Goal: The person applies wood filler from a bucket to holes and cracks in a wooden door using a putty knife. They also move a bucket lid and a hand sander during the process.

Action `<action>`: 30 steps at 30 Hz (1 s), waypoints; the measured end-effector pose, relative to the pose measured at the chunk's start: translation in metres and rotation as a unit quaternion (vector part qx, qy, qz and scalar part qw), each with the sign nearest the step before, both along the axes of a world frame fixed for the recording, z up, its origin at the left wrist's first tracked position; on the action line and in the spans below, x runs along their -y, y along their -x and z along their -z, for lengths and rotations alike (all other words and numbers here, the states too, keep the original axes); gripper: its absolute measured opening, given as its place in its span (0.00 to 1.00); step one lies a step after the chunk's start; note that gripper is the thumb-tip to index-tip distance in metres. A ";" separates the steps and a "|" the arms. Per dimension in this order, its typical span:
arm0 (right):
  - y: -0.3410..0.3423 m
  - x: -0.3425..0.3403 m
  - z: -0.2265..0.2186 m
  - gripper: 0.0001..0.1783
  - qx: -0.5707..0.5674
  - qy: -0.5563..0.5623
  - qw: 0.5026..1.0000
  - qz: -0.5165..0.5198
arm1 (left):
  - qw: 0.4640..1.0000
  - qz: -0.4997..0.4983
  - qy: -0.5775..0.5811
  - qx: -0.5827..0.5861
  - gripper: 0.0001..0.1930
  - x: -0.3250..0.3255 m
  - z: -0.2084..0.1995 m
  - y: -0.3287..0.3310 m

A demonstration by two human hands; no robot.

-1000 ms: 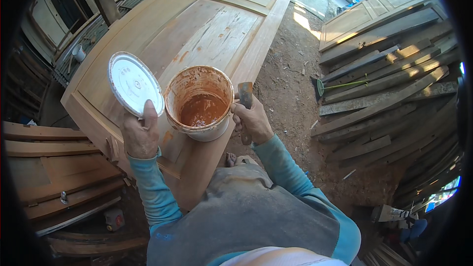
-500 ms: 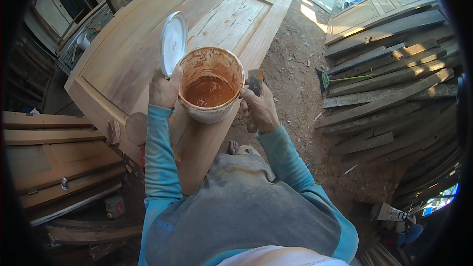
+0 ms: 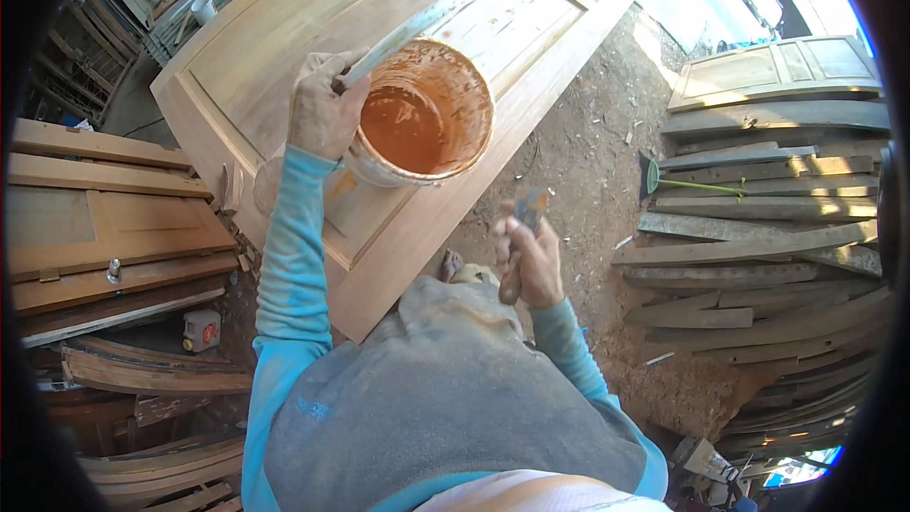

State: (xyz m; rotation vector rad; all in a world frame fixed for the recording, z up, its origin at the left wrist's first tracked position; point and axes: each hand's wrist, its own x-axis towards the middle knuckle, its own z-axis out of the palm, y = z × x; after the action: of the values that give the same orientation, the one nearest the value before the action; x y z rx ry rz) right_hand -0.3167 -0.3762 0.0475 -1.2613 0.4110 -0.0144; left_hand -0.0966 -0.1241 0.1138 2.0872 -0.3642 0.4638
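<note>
A plastic bucket (image 3: 438,166) holds reddish-brown paste, smeared up its inner wall, over the near part of a wooden door panel (image 3: 403,213). My left hand (image 3: 327,106) is closed on the white lid (image 3: 417,27), which tilts up over the bucket's left and far rim. To the right of the bucket and apart from it, my right hand (image 3: 533,261) grips a putty knife (image 3: 531,201). Its stained blade points away from me and its handle end shows below my fingers; motion blurs it a little.
Wooden planks (image 3: 758,209) lie stacked on the right, with a panelled door (image 3: 758,76) behind and a green stick-handled tool (image 3: 697,185) among them. More door panels (image 3: 123,218) stand at left near a small jerrycan (image 3: 201,330). A white cup (image 3: 203,8) stands far left.
My right hand has come away from the bucket's rim, down and to the right, with the putty knife. My left hand has swung the lid from upright to tilted over the bucket.
</note>
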 end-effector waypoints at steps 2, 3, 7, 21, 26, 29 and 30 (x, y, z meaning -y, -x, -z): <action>0.018 -0.004 0.018 0.24 -0.031 -0.035 0.999 -0.023 | 0.999 0.016 -0.005 0.051 0.17 -0.002 -0.002 0.003; 0.027 -0.009 0.023 0.24 -0.049 -0.045 0.997 -0.028 | 0.997 0.024 -0.004 0.074 0.17 0.000 0.002 0.005; 0.043 -0.017 0.020 0.18 -0.108 -0.028 0.989 -0.101 | 0.995 0.036 0.042 0.082 0.17 0.001 0.023 0.008; -0.022 0.017 -0.075 0.18 0.172 0.484 0.842 -0.165 | 0.982 0.075 0.140 0.102 0.19 0.013 0.040 0.056; -0.051 0.003 -0.079 0.15 0.210 0.633 0.698 -0.262 | 0.984 0.066 0.144 0.079 0.19 0.022 0.040 0.064; -0.084 -0.007 -0.067 0.15 0.146 0.711 0.600 -0.336 | 0.987 0.063 0.127 0.082 0.17 0.029 0.037 0.070; -0.096 -0.004 -0.056 0.16 0.209 0.726 0.580 -0.306 | 0.984 0.073 0.133 0.098 0.16 0.033 0.038 0.067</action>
State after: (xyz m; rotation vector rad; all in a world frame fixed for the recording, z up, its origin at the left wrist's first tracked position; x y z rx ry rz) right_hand -0.2211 -0.3719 0.1033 -2.9063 -0.7148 -0.0702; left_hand -0.1632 -0.1571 0.0757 1.7485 -0.5360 0.5988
